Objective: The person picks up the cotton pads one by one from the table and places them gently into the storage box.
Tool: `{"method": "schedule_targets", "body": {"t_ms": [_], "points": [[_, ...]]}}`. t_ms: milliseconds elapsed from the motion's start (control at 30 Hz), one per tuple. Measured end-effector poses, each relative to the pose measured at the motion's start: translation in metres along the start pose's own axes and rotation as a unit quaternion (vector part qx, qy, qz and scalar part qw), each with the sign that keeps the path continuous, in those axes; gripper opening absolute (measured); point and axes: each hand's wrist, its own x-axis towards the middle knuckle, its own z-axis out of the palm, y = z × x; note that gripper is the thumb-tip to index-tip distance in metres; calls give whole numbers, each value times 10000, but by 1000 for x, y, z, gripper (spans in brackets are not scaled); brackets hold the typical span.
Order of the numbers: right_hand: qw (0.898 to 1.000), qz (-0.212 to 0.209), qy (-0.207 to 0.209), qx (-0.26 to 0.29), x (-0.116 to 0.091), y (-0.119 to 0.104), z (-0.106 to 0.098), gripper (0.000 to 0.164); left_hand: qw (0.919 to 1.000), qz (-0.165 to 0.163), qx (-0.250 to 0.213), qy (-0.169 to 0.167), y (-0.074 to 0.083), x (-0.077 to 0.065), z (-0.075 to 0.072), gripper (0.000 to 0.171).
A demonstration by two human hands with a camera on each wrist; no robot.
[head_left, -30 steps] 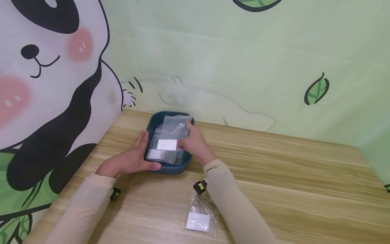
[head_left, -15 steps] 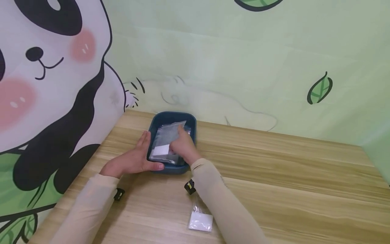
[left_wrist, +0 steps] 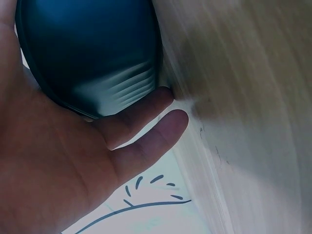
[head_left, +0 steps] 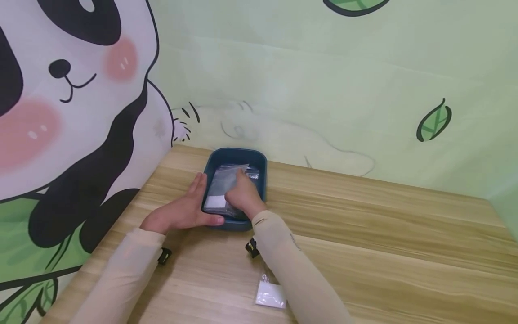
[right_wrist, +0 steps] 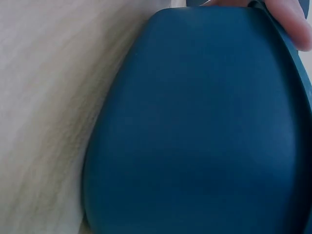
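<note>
A dark blue plastic box (head_left: 234, 226) stands near the back of the table. My left hand (head_left: 184, 210) braces it, fingers straight along the left side and thumb across the near rim. In the left wrist view, two fingers of the left hand (left_wrist: 53, 151) lie against the ribbed box wall (left_wrist: 97, 53). Inside the box, my right hand (head_left: 244, 193) pinches a clear zip-lock bag (head_left: 223, 182) with a white label, above other clear bags (head_left: 252, 173). The outer wall of the box (right_wrist: 195, 122) fills the right wrist view, which hides the right fingers.
Another clear bag with a white label (head_left: 270, 294) lies on the wooden table (head_left: 364, 225), partly behind my right forearm. A cloth backdrop (head_left: 303, 81) with a panda and leaves rises behind and to the left of the table.
My right hand has moved left and down into the box with the zip-lock bag, which now lies over the others. The left hand keeps its place on the box. The head view has shifted slightly.
</note>
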Motion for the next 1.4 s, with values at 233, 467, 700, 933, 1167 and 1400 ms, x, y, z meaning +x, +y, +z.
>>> {"method": "schedule_targets", "body": {"t_ms": [233, 467, 700, 933, 1167, 1400], "points": [[9991, -25, 35, -426, 0, 0, 0, 85, 10000, 0, 30, -9, -1, 2, 0, 135], [9977, -66, 177, -654, -1, 0, 2, 79, 10000, 36, 66, 14, -2, 2, 1, 135], [9964, 28, 358, -772, -2, -1, 4, 75, 9999, 44, 120, 10, -4, 1, 1, 134], [9915, 145, 447, -1212, -5, -1, 5, 64, 9999, 42, 102, -17, -3, 1, 1, 134], [9858, 104, 463, -1613, -11, -5, 6, 46, 10000, 13, 83, -37, -3, -1, 0, 134], [9771, 6, 397, -2090, -17, -10, -2, 35, 10000, 62, 51, 3, -2, 0, 0, 134]]}}
